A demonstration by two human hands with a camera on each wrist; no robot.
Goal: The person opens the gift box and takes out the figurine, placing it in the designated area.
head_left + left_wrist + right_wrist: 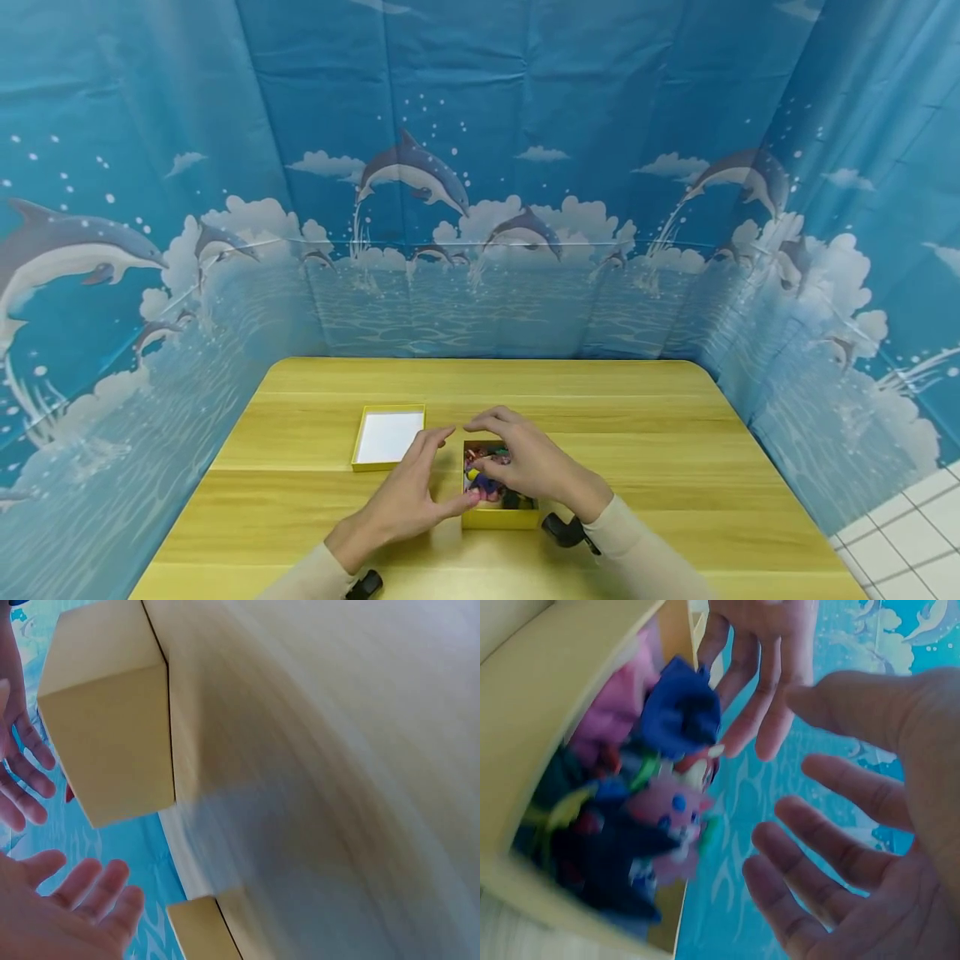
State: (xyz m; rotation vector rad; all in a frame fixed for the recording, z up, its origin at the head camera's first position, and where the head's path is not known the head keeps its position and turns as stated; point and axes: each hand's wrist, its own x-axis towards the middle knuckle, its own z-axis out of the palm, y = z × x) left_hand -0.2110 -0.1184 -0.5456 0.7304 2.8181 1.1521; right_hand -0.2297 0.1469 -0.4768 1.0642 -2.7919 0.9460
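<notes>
Dolphin-print curtains (480, 300) back a yellow table (645, 433) where the left hand (408, 492) and right hand (536, 460), empty with fingers loosely spread, flank the near box (501, 520) of toys (483, 486), apparently a reach, next calling for a gentle pinch.

Open yellow box (500, 520), colourful figures (671, 814) inside

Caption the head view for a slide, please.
Left hand and right hand at an open yellow box of toys, with a shallow tray nearby.

A blue curtain (480, 308) with printed dolphins (416, 171) lines 3 sides of the yellow table (600, 400); white tiles (926, 533) show at right.
</notes>
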